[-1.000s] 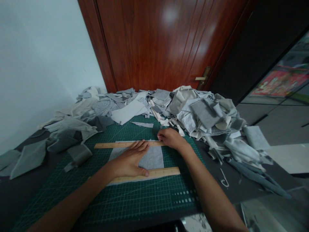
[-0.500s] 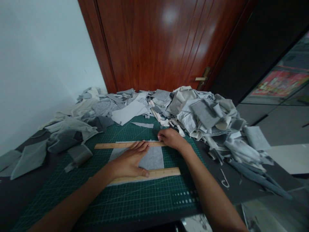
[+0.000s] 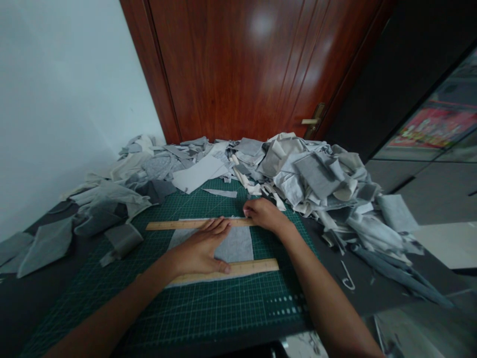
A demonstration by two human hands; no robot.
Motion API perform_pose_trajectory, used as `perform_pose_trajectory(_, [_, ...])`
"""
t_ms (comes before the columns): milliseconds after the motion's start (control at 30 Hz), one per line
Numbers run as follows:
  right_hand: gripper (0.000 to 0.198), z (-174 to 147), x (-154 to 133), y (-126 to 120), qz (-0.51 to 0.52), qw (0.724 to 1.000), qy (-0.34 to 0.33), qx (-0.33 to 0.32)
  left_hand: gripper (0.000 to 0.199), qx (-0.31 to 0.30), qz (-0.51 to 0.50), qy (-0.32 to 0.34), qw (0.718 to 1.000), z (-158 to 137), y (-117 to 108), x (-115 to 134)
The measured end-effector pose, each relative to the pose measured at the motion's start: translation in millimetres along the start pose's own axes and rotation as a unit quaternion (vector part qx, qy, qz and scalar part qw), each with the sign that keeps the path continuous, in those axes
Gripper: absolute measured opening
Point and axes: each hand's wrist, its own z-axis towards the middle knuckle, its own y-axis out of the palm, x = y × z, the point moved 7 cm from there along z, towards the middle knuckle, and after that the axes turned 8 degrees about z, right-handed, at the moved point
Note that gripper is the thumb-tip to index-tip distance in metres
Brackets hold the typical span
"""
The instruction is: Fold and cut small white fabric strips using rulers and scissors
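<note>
A piece of grey fabric lies flat on the green cutting mat, crossed by two wooden rulers. My left hand rests spread over the fabric, fingertips on the far ruler and thumb on the near ruler. At the far ruler's right end is my right hand, its fingers curled together. What those fingers hold, if anything, is too small and hidden to make out.
Heaped fabric scraps fill the back and right of the table; more scraps lie at left. A thin strip lies beyond the far ruler. Behind the table stand a wooden door and a white wall.
</note>
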Motion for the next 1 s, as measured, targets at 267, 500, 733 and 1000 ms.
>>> perform_pose_trajectory(267, [0.016, 0.0, -3.3, 0.0, -0.009, 1.0, 0.006, -0.006, 0.126, -0.018, 0.003, -0.006, 1.0, 0.6, -0.6, 1.6])
perform_pose_trajectory(500, [0.015, -0.4, -5.5, -0.8, 0.0, 1.0, -0.009, -0.008, 0.124, 0.0, 0.0, 0.0, 1.0, -0.5, -0.8, 0.7])
perform_pose_trajectory(733, [0.015, -0.3, -6.3, 0.5, -0.015, 1.0, -0.001, -0.018, 0.126, -0.025, 0.011, -0.015, 1.0, -0.2, -3.4, 3.2])
perform_pose_trajectory(1000, [0.015, -1.1, -7.5, -2.0, -0.027, 1.0, 0.0, -0.015, 0.126, -0.025, 0.014, -0.014, 1.0, -0.1, -3.0, 2.7])
